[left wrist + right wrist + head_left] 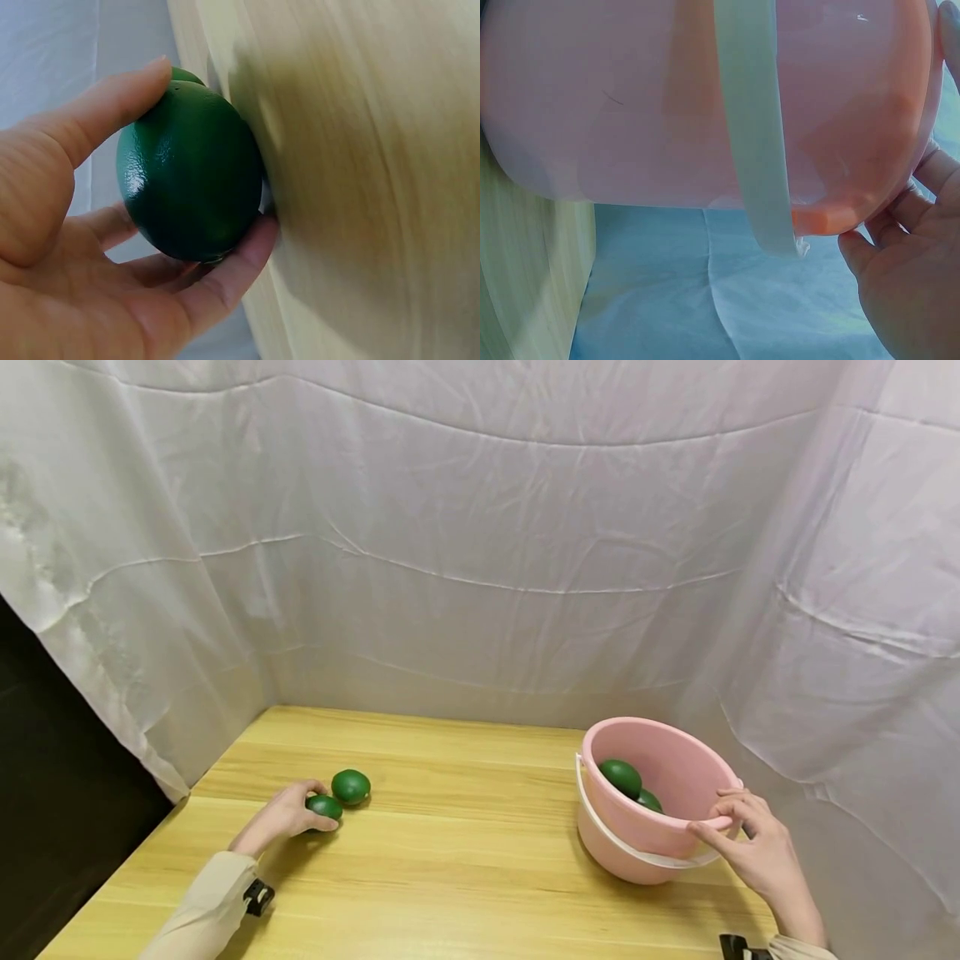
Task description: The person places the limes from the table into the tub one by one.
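Observation:
At the table's left side my left hand [281, 817] has its thumb and fingers curled round a glossy dark green oval fruit, which looks like an avocado [191, 176]. It is on or just above the wood; I cannot tell which. A second avocado [351, 787] lies right beside it, mostly hidden in the left wrist view. On the right stands a pink bucket [637, 839], slightly tilted, with two avocados [621, 777] visible inside. My right hand [761, 843] grips the bucket's rim on the near right side, thumb and fingers around it.
The bucket's white handle [652, 857] hangs down along its near side. The light wooden table [450, 843] runs back to a pale cloth curtain [487, 568], which also closes off both sides. A dark gap [67, 777] shows beyond the table's left edge.

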A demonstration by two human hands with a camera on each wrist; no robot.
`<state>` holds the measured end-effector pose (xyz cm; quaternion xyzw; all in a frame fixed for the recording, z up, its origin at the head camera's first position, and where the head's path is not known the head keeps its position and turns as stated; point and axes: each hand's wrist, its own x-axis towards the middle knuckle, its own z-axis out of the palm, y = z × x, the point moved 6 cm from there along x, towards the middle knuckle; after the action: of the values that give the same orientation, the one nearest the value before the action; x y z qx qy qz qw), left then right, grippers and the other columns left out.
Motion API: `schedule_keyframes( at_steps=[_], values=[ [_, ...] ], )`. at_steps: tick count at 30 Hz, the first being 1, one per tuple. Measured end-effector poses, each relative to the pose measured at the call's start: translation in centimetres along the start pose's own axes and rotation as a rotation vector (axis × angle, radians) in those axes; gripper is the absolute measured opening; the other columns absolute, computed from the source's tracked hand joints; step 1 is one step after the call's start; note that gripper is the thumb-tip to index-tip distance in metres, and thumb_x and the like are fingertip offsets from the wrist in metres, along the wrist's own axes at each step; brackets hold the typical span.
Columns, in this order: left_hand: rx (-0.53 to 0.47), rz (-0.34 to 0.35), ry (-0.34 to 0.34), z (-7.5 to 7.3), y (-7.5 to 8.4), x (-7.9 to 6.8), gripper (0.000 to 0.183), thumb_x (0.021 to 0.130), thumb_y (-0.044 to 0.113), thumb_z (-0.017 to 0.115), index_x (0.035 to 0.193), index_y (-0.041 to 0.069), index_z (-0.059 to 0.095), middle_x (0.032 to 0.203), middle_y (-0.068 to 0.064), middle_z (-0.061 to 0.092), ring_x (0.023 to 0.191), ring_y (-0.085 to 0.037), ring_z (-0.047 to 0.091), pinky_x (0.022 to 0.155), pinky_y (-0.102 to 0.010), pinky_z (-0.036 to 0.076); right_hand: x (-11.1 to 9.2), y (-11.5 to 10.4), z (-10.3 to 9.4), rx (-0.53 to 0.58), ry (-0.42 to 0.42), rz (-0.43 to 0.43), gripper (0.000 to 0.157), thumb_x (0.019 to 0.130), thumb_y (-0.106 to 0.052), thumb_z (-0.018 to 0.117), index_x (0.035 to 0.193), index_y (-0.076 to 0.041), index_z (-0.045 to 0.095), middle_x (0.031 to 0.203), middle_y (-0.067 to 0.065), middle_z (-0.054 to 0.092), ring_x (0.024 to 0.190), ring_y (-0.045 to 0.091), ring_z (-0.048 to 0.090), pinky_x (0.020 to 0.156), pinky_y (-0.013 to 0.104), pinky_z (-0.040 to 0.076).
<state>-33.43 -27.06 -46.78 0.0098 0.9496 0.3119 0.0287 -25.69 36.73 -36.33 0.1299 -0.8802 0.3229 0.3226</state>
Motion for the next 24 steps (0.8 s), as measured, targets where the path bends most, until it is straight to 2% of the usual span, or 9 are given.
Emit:
schedule_keyframes(
  at_steps=[9, 15, 20, 24],
  values=[
    [-0.077, -0.023, 0.05, -0.5, -0.5, 0.2, 0.06, 0.071, 0.03, 0.086, 0.12, 0.004, 0.062, 0.11, -0.022, 0.062, 0.093, -0.032, 0.058, 0.072, -0.04, 0.05, -0.1, 0.0, 0.0, -0.006, -0.002, 0.017, 0.029, 0.068, -0.012, 0.089, 0.073, -0.021, 0.061, 0.11, -0.029, 0.049, 0.116, -0.015, 0.037, 0.094, -0.001, 0.02],
    [-0.17, -0.026, 0.105, -1.2, 0.1, 0.1, 0.048, 0.075, 0.025, 0.081, 0.116, 0.005, 0.065, 0.102, -0.021, 0.062, 0.075, -0.025, 0.061, 0.057, -0.036, 0.054, -0.1, 0.1, 0.0, -0.007, 0.009, 0.004, 0.03, 0.068, -0.012, 0.089, 0.074, -0.021, 0.061, 0.111, -0.029, 0.048, 0.116, -0.016, 0.037, 0.095, -0.001, 0.02],
    [-0.241, 0.001, 0.139, -1.3, 0.9, 0.1, 0.047, 0.085, 0.033, 0.075, 0.122, 0.007, 0.064, 0.09, -0.015, 0.063, 0.057, -0.02, 0.06, 0.053, -0.038, 0.056, -0.1, 0.0, 0.0, -0.007, 0.019, -0.006, 0.031, 0.066, -0.012, 0.089, 0.073, -0.021, 0.061, 0.111, -0.03, 0.049, 0.115, -0.017, 0.037, 0.094, -0.001, 0.021],
    [-0.309, 0.065, 0.16, -1.3, 1.7, 0.3, 0.05, 0.088, 0.039, 0.072, 0.126, 0.009, 0.062, 0.1, -0.017, 0.065, 0.06, -0.023, 0.062, 0.056, -0.04, 0.056, -0.2, 0.0, 0.0, -0.007, 0.024, -0.011, 0.031, 0.066, -0.012, 0.089, 0.073, -0.021, 0.061, 0.11, -0.03, 0.049, 0.114, -0.017, 0.037, 0.094, -0.001, 0.021]
  ],
)
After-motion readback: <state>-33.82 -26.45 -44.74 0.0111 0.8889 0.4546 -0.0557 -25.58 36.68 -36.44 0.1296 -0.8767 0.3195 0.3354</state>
